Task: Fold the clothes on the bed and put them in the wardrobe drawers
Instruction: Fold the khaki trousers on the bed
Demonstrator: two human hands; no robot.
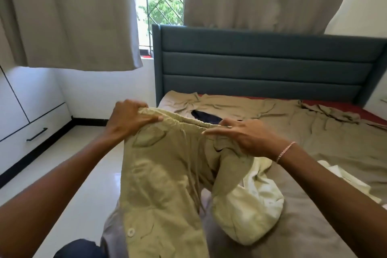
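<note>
Khaki trousers (163, 174) hang from the waistband, pinched by left hand (129, 120) and right hand (248, 138).

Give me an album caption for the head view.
Folding day: the left hand and right hand hold khaki trousers by the waistband at the bed.

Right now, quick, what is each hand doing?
Left hand: grips the khaki trousers at the waistband.
Right hand: pinches the same waistband, fingers fairly straight.
</note>
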